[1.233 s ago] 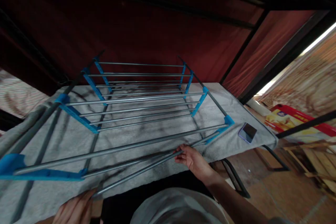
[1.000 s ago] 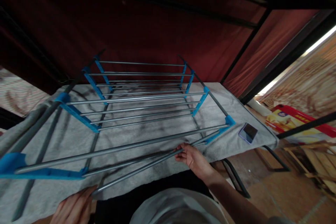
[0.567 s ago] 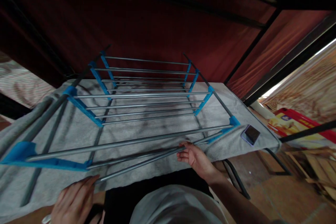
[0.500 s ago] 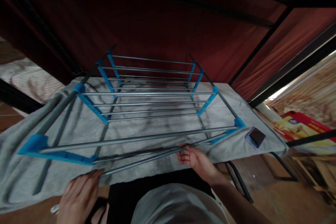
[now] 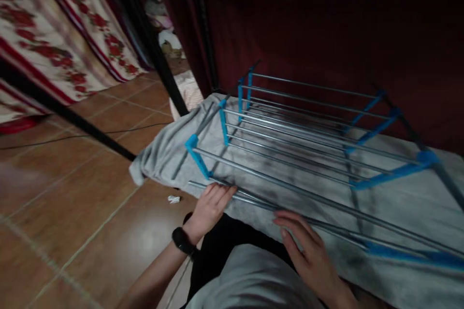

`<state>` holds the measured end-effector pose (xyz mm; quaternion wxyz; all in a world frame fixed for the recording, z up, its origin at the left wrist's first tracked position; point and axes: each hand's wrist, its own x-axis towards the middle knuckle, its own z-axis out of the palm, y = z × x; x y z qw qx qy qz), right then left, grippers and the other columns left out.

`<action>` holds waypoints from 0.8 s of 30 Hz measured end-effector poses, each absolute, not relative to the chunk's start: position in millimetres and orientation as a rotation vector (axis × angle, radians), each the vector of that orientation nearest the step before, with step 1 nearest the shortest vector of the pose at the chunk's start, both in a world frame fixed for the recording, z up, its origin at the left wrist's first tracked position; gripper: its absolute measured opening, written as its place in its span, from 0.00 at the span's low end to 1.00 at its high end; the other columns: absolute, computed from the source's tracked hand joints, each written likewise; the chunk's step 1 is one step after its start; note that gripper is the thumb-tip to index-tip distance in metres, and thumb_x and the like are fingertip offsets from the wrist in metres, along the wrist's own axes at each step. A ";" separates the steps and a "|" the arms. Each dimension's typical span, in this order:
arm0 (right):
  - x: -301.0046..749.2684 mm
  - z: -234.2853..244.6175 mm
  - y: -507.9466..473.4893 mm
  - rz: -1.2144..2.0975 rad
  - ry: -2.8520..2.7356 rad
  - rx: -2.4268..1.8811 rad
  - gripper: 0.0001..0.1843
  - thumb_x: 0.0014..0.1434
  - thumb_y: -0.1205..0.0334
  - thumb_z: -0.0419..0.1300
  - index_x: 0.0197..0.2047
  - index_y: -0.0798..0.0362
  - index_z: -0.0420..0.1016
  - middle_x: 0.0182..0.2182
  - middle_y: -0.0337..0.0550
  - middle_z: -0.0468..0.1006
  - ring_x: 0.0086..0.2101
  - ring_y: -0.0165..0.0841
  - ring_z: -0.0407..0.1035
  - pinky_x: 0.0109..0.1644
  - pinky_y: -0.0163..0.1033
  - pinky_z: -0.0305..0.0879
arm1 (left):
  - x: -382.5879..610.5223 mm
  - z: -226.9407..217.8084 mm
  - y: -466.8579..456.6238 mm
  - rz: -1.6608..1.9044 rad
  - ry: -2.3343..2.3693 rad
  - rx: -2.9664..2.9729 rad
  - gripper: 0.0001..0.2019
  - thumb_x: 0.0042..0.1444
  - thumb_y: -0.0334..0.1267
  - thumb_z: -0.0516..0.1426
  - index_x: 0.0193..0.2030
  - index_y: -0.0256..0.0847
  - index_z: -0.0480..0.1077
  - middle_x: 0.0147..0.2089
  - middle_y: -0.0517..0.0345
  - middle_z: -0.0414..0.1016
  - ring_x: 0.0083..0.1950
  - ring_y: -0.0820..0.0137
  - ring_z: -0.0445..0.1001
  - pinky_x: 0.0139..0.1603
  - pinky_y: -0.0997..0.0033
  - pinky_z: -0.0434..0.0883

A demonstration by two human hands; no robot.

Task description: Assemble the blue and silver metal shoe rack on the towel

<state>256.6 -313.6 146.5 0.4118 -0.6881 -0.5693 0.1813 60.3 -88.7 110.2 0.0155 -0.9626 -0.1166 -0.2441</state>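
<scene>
A rack frame of grey metal tubes with blue plastic connectors [image 5: 395,176] lies on a grey cloth-covered surface. My left hand [image 5: 210,207] is closed over a metal tube [image 5: 250,200] at the rack's near side; the tube's free left end sticks out past my fingers. That tube slants rightward to the near right blue connector [image 5: 398,251]. My right hand [image 5: 308,248] is beside the same tube, thumb and fingers apart, fingertips at or close to it. Whether they touch it is unclear. The near left blue connector [image 5: 198,154] stands just beyond my left hand.
The grey blanket [image 5: 163,159] hangs over the surface's left edge. Black bed-frame posts [image 5: 159,63] and a dark red curtain [image 5: 308,34] border the area. A white scrap [image 5: 174,199] lies on the tiled floor [image 5: 90,203]; a floral curtain [image 5: 72,34] hangs at the far left.
My view has swung left, so the rack appears further right. My left hand has shifted from the tube's end to grip it further along. My right hand's fingers have spread.
</scene>
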 end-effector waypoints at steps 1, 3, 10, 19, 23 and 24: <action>257.9 141.8 -309.8 0.303 -1.545 -1.776 0.18 0.68 0.63 0.52 0.59 0.44 0.70 0.58 0.44 0.72 0.57 0.38 0.66 0.62 0.45 0.61 | 63.9 111.4 -91.0 -0.757 -0.383 -2.997 0.23 0.62 0.21 0.45 0.63 0.35 0.63 0.45 0.48 0.75 0.46 0.64 0.70 0.52 0.61 0.67; 260.8 133.1 -300.8 0.060 -1.743 -1.852 0.23 0.67 0.64 0.53 0.64 0.46 0.65 0.60 0.46 0.70 0.59 0.41 0.64 0.65 0.49 0.58 | 69.3 112.4 -93.1 -0.782 -0.437 -2.986 0.22 0.63 0.22 0.45 0.62 0.35 0.63 0.46 0.47 0.75 0.47 0.64 0.70 0.52 0.60 0.67; 278.0 125.6 -280.1 -0.267 -2.001 -2.001 0.22 0.69 0.65 0.51 0.65 0.52 0.63 0.46 0.47 0.78 0.42 0.37 0.73 0.48 0.45 0.67 | 76.8 120.0 -93.8 -0.839 -0.464 -2.994 0.20 0.66 0.25 0.45 0.62 0.37 0.63 0.48 0.48 0.75 0.49 0.65 0.72 0.55 0.60 0.68; 294.0 129.9 -272.2 -0.422 -2.048 -1.933 0.20 0.71 0.64 0.48 0.63 0.54 0.63 0.45 0.46 0.78 0.40 0.33 0.74 0.45 0.40 0.69 | 48.3 98.9 -62.9 -1.126 -0.713 -2.556 0.25 0.59 0.23 0.52 0.63 0.41 0.63 0.53 0.46 0.72 0.62 0.58 0.67 0.63 0.52 0.62; 299.6 126.3 -272.5 -0.415 -2.089 -1.943 0.21 0.70 0.64 0.49 0.65 0.54 0.61 0.48 0.47 0.78 0.42 0.34 0.75 0.46 0.40 0.69 | 30.1 95.5 -37.6 -1.287 -1.006 -2.486 0.21 0.60 0.27 0.54 0.60 0.38 0.62 0.53 0.43 0.70 0.58 0.58 0.68 0.58 0.54 0.68; 300.5 125.9 -272.5 -0.409 -2.095 -1.943 0.21 0.71 0.64 0.49 0.65 0.54 0.61 0.48 0.47 0.79 0.42 0.34 0.75 0.46 0.40 0.70 | 28.7 97.2 -32.4 -1.301 -1.112 -2.503 0.20 0.61 0.28 0.53 0.60 0.37 0.62 0.54 0.42 0.69 0.57 0.59 0.68 0.56 0.55 0.69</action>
